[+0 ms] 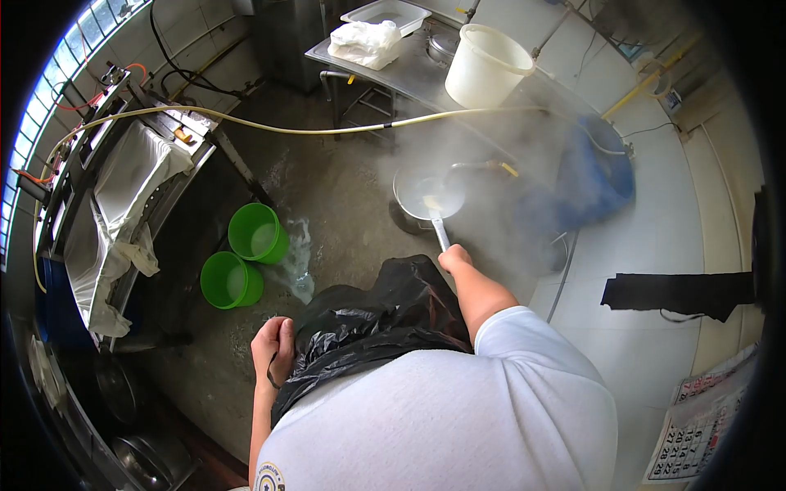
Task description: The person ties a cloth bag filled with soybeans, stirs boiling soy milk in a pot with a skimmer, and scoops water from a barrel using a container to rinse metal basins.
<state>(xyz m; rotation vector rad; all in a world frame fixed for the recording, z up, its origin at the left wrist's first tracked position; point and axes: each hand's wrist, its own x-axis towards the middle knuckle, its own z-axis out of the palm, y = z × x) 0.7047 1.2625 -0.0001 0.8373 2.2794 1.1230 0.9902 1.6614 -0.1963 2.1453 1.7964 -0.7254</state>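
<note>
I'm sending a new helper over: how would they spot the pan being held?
Find the steam beside the blue barrel. At its near edge, the right hand grips a long handle; that's the pan. Unlike the green buckets, it's round, metallic and long-handled.

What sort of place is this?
Probably a food workshop: a long-handled pan amid steam, a white bucket on a metal table, and white cloth draped over a metal frame.

Head cam, wide fisheye: black vignette at corners, straight lines bowed toward edges. Daylight via barred window upper L, blown out bluish-white. Floor mid-dim, wet patch w/ glare. White shirt bright. Steam hazes R-center, low contrast there. Lower L dark, detail lost in shadow.
</note>
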